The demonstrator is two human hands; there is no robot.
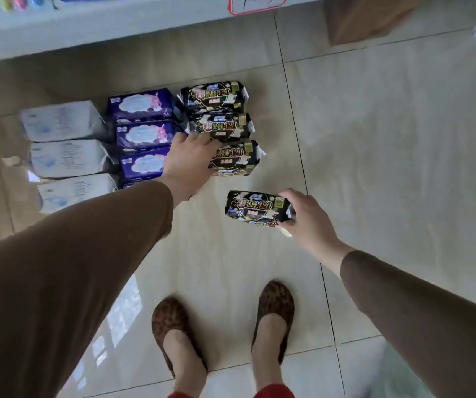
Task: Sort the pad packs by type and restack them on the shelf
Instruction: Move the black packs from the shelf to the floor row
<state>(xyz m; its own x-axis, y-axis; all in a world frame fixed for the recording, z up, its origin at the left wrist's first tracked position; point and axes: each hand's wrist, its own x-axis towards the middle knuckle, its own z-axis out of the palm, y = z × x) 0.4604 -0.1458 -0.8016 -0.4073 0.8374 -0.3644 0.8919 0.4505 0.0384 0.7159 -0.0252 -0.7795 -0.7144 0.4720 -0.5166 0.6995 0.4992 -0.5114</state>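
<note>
Right hand (308, 216) grips a black glossy pad pack (255, 207) at frame centre, left hand (189, 162) flat on the black row (222, 122); she should butt it square against the nearest pack.

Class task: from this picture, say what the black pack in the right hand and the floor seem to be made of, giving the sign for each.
Black pack: probably thin glossy plastic film, since it is printed and crinkled at the ends. Floor: likely glazed ceramic tile, given its grout lines and window reflections.
</note>
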